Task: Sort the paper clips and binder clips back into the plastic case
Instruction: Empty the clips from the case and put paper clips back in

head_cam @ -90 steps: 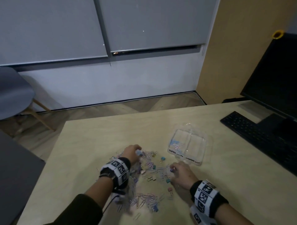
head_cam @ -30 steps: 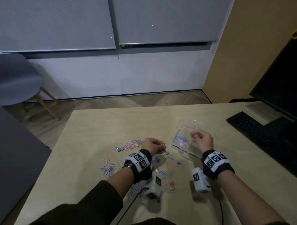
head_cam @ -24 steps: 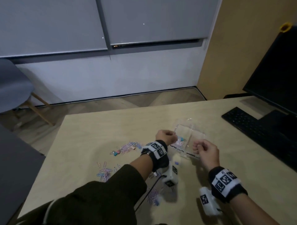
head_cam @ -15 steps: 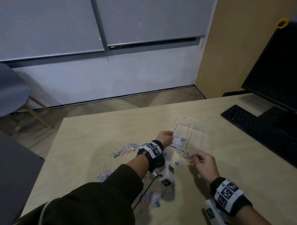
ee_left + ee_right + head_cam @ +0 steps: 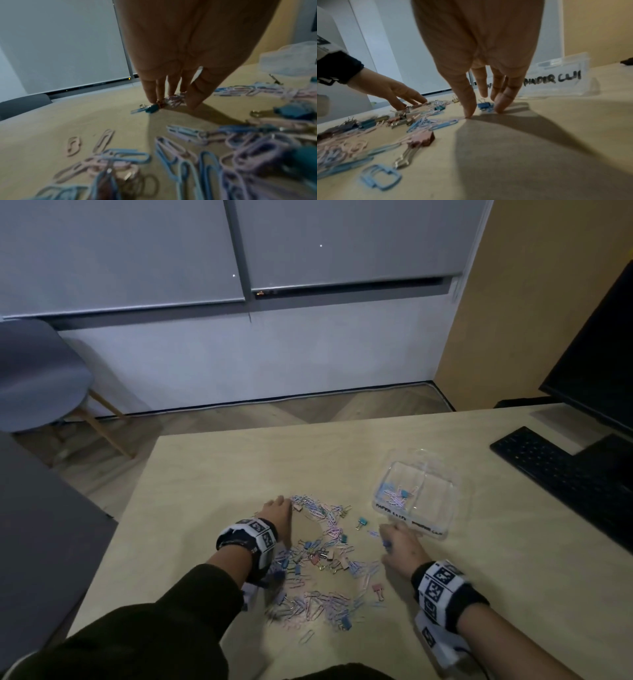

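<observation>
On the pale wooden desk [image 5: 212, 474] lies a wide scatter of small pastel paper clips [image 5: 318, 601], pink, lilac and light blue, bent from coated wire. Mixed among them are little binder clips [image 5: 317, 554] with blue, teal or pink bodies and silver wire handles. The scatter sits near the middle of the desk, between the two hands.

To the right of it, a little farther away, stands the clear plastic case [image 5: 442, 522], open, with a divider that makes two compartments. Black handwriting runs along its near wall; in the right wrist view it reads about "BINDER CLI". The left compartment holds a few paper clips and a blue binder clip [image 5: 405, 493]; the right compartment looks bare.

The left hand [image 5: 275, 513] reaches to the far left edge of the scatter. Its fingers [image 5: 150, 93] are straight and close together, tips down on a small bunch of clips beside a teal binder clip [image 5: 151, 108]; it grips nothing that I can see.

The right hand [image 5: 399, 546] is just near of the case. Its thumb and fingers [image 5: 500, 104] point down to the desk, spread a little, on either side of a blue binder clip [image 5: 483, 105], not closed on it.

At the far right are a black keyboard [image 5: 561, 470] and a dark monitor [image 5: 596, 364].
</observation>
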### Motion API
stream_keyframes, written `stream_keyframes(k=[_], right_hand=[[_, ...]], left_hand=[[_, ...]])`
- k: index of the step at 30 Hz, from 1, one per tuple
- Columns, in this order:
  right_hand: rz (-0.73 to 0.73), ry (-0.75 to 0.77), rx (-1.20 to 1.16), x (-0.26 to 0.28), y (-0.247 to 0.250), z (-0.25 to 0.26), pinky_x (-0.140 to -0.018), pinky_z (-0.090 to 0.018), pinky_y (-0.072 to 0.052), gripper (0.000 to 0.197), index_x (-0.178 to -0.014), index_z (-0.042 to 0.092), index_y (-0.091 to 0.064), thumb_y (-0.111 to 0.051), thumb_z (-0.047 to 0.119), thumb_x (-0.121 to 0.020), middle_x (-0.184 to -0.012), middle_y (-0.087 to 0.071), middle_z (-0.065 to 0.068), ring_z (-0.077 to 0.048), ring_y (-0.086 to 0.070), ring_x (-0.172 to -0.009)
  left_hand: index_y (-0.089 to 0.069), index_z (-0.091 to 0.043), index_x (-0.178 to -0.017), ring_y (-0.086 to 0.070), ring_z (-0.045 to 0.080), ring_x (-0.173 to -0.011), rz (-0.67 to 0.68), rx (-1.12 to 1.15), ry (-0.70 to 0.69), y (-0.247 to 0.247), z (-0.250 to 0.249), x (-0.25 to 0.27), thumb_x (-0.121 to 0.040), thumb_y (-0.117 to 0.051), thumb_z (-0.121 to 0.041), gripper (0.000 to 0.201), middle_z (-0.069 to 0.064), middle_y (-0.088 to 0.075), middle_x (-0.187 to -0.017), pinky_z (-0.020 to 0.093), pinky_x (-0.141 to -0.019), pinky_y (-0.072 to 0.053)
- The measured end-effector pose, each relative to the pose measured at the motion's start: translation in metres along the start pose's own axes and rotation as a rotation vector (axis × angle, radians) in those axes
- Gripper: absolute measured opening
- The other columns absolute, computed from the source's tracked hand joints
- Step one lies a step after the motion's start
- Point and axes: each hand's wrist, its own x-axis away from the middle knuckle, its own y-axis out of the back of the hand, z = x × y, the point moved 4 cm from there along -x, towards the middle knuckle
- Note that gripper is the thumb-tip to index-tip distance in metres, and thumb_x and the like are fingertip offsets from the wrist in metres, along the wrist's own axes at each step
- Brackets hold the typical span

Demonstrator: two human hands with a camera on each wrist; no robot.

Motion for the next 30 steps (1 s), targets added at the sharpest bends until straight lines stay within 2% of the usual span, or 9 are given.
stream_keyframes(k=[2, 4, 6, 9, 12, 16, 21, 26, 30], right_hand=[[-0.027, 0.041, -0.026, -0.001, -0.005, 0.003, -0.090, -0.024, -0.038, 0.019, -0.083, 0.005, -0.051, -0.045, -0.012, -0.078, -0.118, -0.045, -0.010, -0.021, -0.046, -0.109], [-0.021, 0.089, -0.043, 0.002, -0.007, 0.006, -0.085, -0.022, -0.037, 0.021, -0.091, 0.002, -0.057, -0.044, -0.011, -0.081, -0.103, -0.047, -0.008, -0.015, -0.045, -0.096], [-0.013, 0.104, -0.075, 0.004, -0.005, 0.004, -0.088, -0.023, -0.040, 0.028, -0.104, 0.005, -0.059, -0.048, -0.008, -0.082, -0.103, -0.050, -0.007, -0.013, -0.045, -0.092], [-0.059, 0.077, -0.142, 0.006, -0.003, -0.002, -0.098, -0.030, -0.041, 0.030, -0.108, 0.009, -0.059, -0.054, -0.004, -0.081, -0.111, -0.053, -0.008, -0.021, -0.050, -0.109], [-0.115, 0.053, -0.158, 0.007, -0.003, -0.003, -0.111, -0.039, -0.031, 0.037, -0.114, 0.017, -0.056, -0.057, 0.004, -0.079, -0.136, -0.043, -0.009, -0.025, -0.036, -0.130], [-0.014, 0.160, -0.064, 0.009, -0.008, 0.017, -0.106, -0.035, -0.029, 0.054, -0.128, 0.022, -0.047, -0.065, 0.016, -0.077, -0.131, -0.042, 0.002, -0.017, -0.032, -0.123], [0.009, 0.308, 0.028, 0.020, -0.021, 0.040, -0.092, -0.024, -0.040, 0.029, -0.110, 0.020, -0.055, -0.060, 0.021, -0.082, -0.100, -0.042, 0.008, -0.010, -0.039, -0.102], [0.095, 0.211, 0.139, 0.027, -0.037, 0.037, -0.094, -0.030, -0.040, 0.064, -0.118, 0.018, -0.049, -0.073, 0.047, -0.066, -0.114, -0.043, 0.001, -0.017, -0.038, -0.110], [0.090, 0.215, 0.087, 0.029, -0.044, 0.040, -0.092, -0.027, -0.040, 0.053, -0.110, 0.012, -0.054, -0.075, 0.037, -0.069, -0.109, -0.045, -0.001, -0.016, -0.041, -0.104]], left_hand=[[-0.029, -0.008, -0.141, -0.030, 0.030, -0.134, -0.006, -0.044, -0.023, -0.003, -0.002, 0.003, -0.070, -0.077, -0.017, 0.086, 0.009, -0.032, -0.146, 0.041, -0.112, -0.033], [-0.041, -0.008, -0.134, -0.037, 0.028, -0.129, -0.057, -0.066, -0.041, -0.004, -0.006, 0.004, -0.075, -0.072, -0.010, 0.067, 0.008, -0.041, -0.140, 0.040, -0.108, -0.039], [-0.052, -0.008, -0.125, -0.043, 0.026, -0.123, -0.087, -0.111, -0.061, -0.005, -0.010, 0.007, -0.079, -0.066, -0.008, 0.048, 0.009, -0.050, -0.132, 0.039, -0.106, -0.042], [-0.057, -0.005, -0.120, -0.047, 0.025, -0.118, -0.097, -0.143, -0.110, -0.009, -0.011, 0.014, -0.085, -0.059, -0.010, 0.036, 0.011, -0.054, -0.124, 0.036, -0.103, -0.043], [-0.056, -0.004, -0.120, -0.050, 0.025, -0.115, -0.114, -0.150, -0.143, -0.015, -0.011, 0.022, -0.088, -0.055, -0.010, 0.032, 0.012, -0.056, -0.121, 0.034, -0.102, -0.044], [-0.062, -0.005, -0.111, -0.058, 0.022, -0.108, -0.111, -0.033, -0.113, -0.018, -0.008, 0.029, -0.089, -0.054, -0.012, 0.024, 0.011, -0.062, -0.115, 0.027, -0.097, -0.047], [-0.066, -0.007, -0.105, -0.059, 0.014, -0.087, -0.195, 0.258, -0.007, -0.014, 0.009, 0.037, -0.091, -0.052, -0.013, 0.021, 0.007, -0.068, -0.108, 0.016, -0.081, -0.046], [-0.064, -0.006, -0.107, -0.059, 0.016, -0.092, -0.238, 0.438, 0.078, -0.019, 0.027, 0.051, -0.088, -0.059, -0.016, 0.022, 0.009, -0.066, -0.109, 0.022, -0.090, -0.049], [-0.065, -0.006, -0.107, -0.059, 0.016, -0.092, -0.241, 0.403, 0.083, -0.026, 0.035, 0.062, -0.089, -0.057, -0.016, 0.022, 0.008, -0.066, -0.109, 0.019, -0.088, -0.047]])
